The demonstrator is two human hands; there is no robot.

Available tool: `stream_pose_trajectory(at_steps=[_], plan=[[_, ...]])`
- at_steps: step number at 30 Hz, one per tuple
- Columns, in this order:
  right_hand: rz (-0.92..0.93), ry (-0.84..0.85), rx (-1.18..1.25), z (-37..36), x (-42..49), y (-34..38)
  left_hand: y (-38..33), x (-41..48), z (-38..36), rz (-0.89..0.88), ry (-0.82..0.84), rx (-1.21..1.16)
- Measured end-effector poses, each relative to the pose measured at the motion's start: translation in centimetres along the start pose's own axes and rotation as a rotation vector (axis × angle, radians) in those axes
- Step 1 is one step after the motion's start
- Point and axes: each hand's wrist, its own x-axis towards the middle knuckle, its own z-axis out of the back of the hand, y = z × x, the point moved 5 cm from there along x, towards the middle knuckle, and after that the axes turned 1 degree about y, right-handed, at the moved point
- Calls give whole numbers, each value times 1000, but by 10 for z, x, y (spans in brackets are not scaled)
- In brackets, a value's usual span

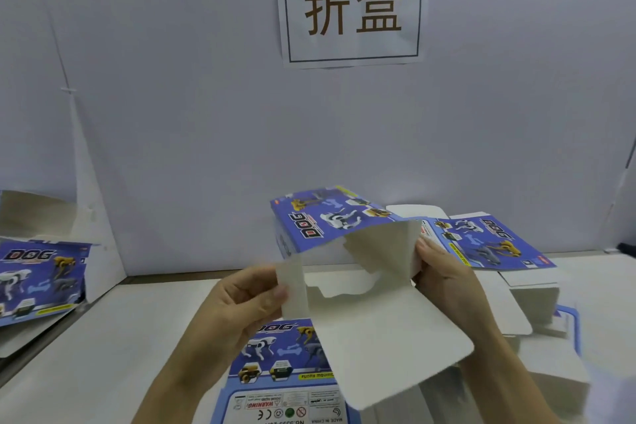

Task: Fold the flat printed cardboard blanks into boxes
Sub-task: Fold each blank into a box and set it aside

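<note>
I hold a half-formed blue printed "DOG" box [323, 220] up over the table, its open white end toward me. My left hand [237, 299] pinches the left side flap [292, 286] between thumb and fingers. At the right side flap [385, 248], my right hand [444, 275] grips the flap's edge. The big white lid flap [389, 337] hangs down toward me. A flat printed blank [275, 375] lies on the table under my hands.
A stack of flat blanks [488, 241] lies at the right, with white undersides [537, 299] spread nearer me. A folded box [41, 279] leans at the far left beside a white partition. On the wall ahead hangs a paper sign [352, 7].
</note>
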Motion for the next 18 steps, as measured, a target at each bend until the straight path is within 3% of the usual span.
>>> stream_pose_trajectory(at_steps=[2, 3, 6, 8, 13, 18], plan=[[42, 31, -9, 0, -1, 7, -3, 0, -2, 1, 55, 10], [61, 64, -8, -1, -3, 11, -5, 2, 1, -33, -3, -32], [57, 208, -43, -8, -9, 20, -13, 3, 22, -126, -372, -17], [26, 277, -100, -12, -16, 24, -18, -1, 37, -125, -459, 27], [-28, 463, -275, -17, -30, 23, -10, -12, 39, 249, -98, 74], [-136, 696, -280, -20, -40, 21, 19, -14, 28, 513, 99, 279]])
